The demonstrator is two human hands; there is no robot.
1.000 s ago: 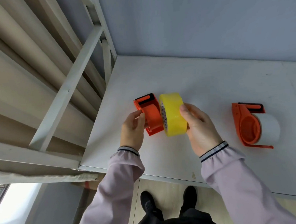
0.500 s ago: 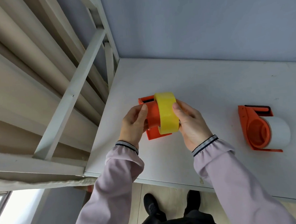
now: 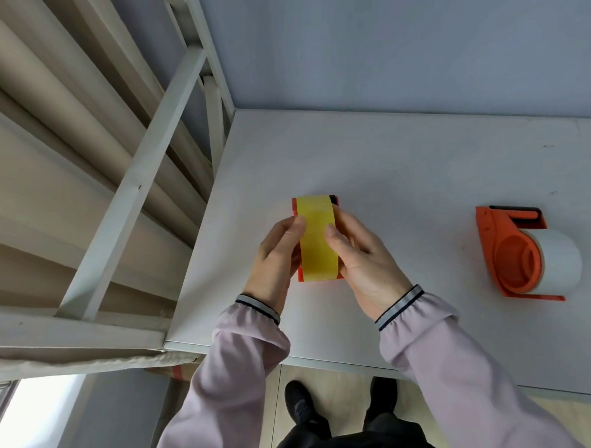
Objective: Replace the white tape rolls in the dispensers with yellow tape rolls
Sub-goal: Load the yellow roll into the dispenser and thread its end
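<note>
Squeezing the yellow tape roll (image 3: 318,237) into its orange dispenser (image 3: 300,276) near the table's (image 3: 404,170) front-left corner, left hand (image 3: 275,259) and right hand (image 3: 361,259) are both gripping it, but uneven pressure's probably risking it seating crooked, while the white tape roll (image 3: 560,264) is sitting unswapped farther right.

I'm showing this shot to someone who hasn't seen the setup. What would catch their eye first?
The bright yellow tape roll mid-frame, clasped with its orange dispenser between the left hand and right hand over the white table. Next, a second orange dispenser lying at the right of the table, with a white tape roll in it.
</note>
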